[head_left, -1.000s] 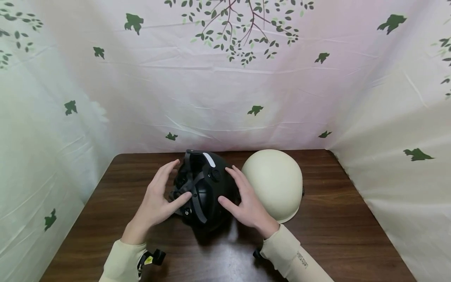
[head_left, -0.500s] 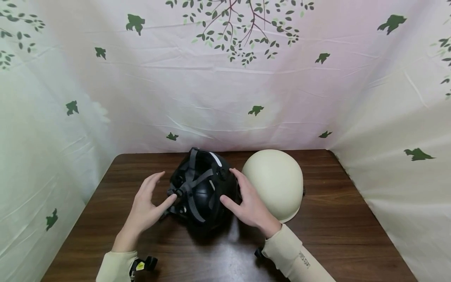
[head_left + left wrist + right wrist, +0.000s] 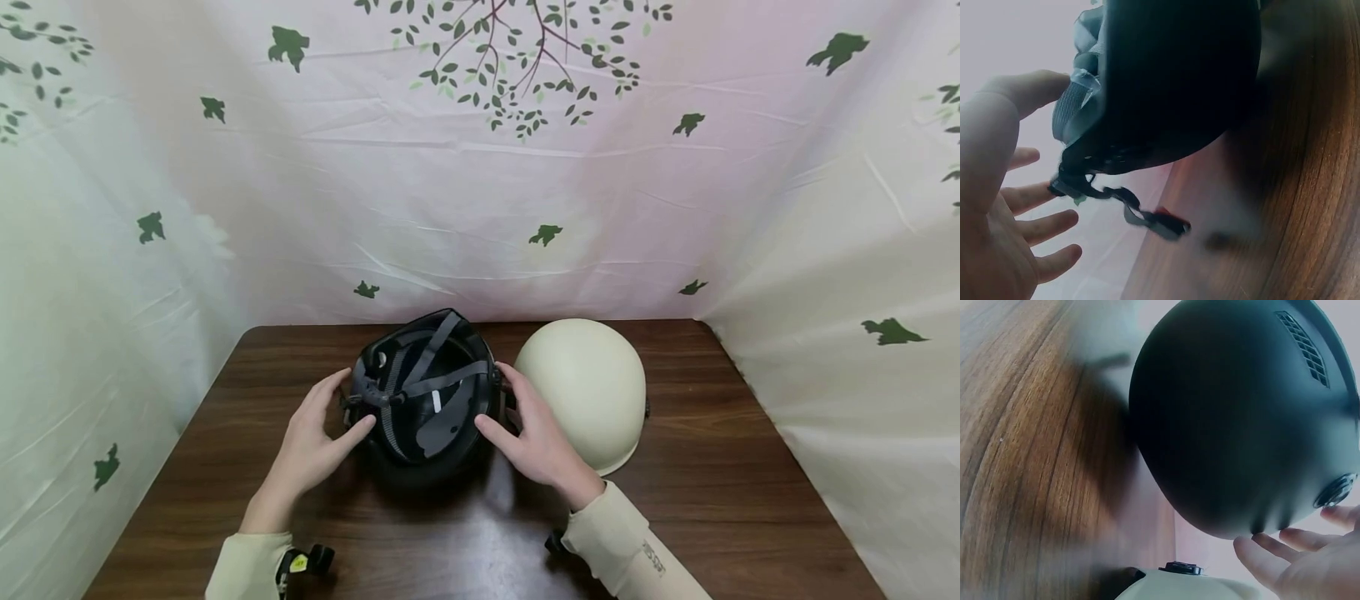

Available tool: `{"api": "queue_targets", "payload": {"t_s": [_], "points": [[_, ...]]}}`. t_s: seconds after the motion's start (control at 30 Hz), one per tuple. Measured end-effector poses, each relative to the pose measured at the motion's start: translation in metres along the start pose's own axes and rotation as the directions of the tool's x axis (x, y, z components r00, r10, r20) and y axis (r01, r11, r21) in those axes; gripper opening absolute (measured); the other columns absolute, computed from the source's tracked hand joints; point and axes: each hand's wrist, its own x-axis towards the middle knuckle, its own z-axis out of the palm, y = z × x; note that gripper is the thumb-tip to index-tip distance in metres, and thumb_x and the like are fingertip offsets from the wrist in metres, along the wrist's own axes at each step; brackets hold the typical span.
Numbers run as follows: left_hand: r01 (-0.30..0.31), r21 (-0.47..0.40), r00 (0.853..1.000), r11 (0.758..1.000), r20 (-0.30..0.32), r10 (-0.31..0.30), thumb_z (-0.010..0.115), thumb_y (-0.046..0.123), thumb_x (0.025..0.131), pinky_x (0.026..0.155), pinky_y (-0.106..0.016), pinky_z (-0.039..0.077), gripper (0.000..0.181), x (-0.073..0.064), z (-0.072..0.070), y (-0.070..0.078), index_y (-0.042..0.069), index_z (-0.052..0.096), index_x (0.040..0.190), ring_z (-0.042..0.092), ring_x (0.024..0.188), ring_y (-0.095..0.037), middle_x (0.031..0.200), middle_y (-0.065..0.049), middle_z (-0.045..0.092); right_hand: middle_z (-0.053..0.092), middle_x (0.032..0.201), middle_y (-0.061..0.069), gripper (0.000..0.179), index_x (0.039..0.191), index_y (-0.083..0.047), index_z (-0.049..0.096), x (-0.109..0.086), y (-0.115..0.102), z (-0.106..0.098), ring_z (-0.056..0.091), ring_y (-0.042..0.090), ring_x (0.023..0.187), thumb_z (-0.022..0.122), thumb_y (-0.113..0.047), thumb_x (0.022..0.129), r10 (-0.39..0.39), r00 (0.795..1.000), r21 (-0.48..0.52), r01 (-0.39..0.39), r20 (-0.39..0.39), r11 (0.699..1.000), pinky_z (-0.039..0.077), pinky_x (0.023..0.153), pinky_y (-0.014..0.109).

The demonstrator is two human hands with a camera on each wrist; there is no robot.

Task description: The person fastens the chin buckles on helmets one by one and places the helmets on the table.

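Left hand (image 3: 318, 442): spread wide at the black helmet (image 3: 438, 421). Right hand (image 3: 536, 437): wide, fingers touching its right side. The helmet tilts, interior exposed, over the bench (image 3: 720, 475), left of the cream helmet (image 3: 583, 396). Uneven support could cause slipping; the dangling strap (image 3: 1167, 226) could snag.

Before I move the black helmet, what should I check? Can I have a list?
1. Black helmet showing its inside: ok, straps show across it.
2. Right hand touching its shell: ok, fingertips meet it.
3. Left hand holding it firmly: not ok, fingers are spread, not wrapped round it.
4. Loose strap end tucked in: not ok, it dangles.
5. Cream helmet dome up: ok.
6. Black helmet resting on the table: cannot tell.
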Motion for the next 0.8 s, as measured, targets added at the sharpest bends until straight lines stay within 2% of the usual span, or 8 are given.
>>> {"api": "queue_targets", "payload": {"t_s": [0.27, 0.57, 0.8], "points": [[0.006, 0.004, 1.000, 1.000, -0.004, -0.006, 0.081, 0.033, 0.094, 0.103, -0.066, 0.046, 0.081, 0.0014, 0.0022, 0.0010, 0.013, 0.040, 0.161, 0.050, 0.135, -0.039, 0.160, -0.016, 0.044, 0.032, 0.169, 0.001, 0.090, 0.168, -0.022, 0.020, -0.0028, -0.0013, -0.0039, 0.037, 0.022, 0.152, 0.075, -0.037, 0.098, 0.034, 0.999, -0.077, -0.034, -0.002, 0.996, 0.039, 0.119, 0.054], [0.004, -0.006, 1.000, 1.000, 0.004, -0.004, 0.079, 0.035, 0.095, 0.104, -0.063, 0.047, 0.082, 0.0013, 0.0002, 0.0046, 0.014, 0.038, 0.162, 0.050, 0.137, -0.037, 0.161, -0.014, 0.044, 0.019, 0.174, 0.008, 0.098, 0.169, -0.012, 0.013, -0.0035, -0.0076, -0.0033, 0.023, 0.026, 0.159, 0.073, -0.044, 0.098, 0.114, 0.993, -0.148, -0.108, 0.032, 0.983, 0.025, 0.126, 0.056], [-0.020, -0.014, 1.000, 1.000, -0.014, 0.020, 0.080, 0.031, 0.095, 0.103, -0.059, 0.049, 0.079, 0.0027, -0.0002, 0.0047, 0.015, 0.040, 0.162, 0.052, 0.135, -0.036, 0.159, -0.013, 0.046, 0.012, 0.175, 0.009, 0.100, 0.169, -0.010, 0.006, -0.0041, -0.0089, -0.0021, 0.017, 0.026, 0.161, 0.070, -0.044, 0.100, 0.158, 0.986, -0.174, -0.145, 0.062, 0.974, 0.022, 0.127, 0.053]]}}
